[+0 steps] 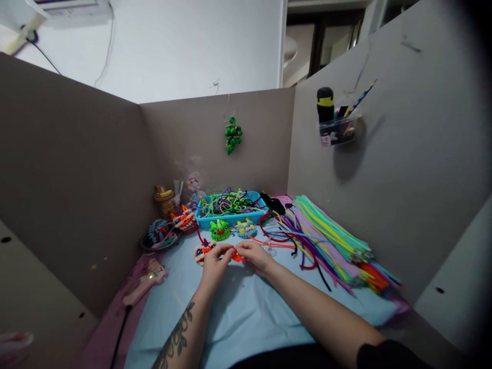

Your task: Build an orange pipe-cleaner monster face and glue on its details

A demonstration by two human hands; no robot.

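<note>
Centrally, the left hand (216,259) and the right hand (255,255) meet above the light-blue cloth (249,312). The workpiece, a small orange chenille piece (238,257), is located between the two sets of fingertips; part of it extends below them. Left thumb and index finger are pressed together on the workpiece. Right thumb and index finger pinch it from the opposite side. The remaining fingers of both hands are curled; their exact positions cannot be told.

Adjacent to the left hand, and partly covered by it, lies a white-and-orange chenille animal head (199,253). Beyond the hands, a green chenille animal head (220,231) and a blue chenille animal head (246,229) sit side by side in front of the turquoise plastic tray (230,219). The tray contains loose, tangled chenille stems (226,203) in mixed colours.

To the right of the right hand, a bundle of straight chenille stems (326,236) lies fanned out along the grey panel (384,169). To the left, the pink glue gun (145,283), its green indicator lit, rests near the black round dish (148,245).
</note>
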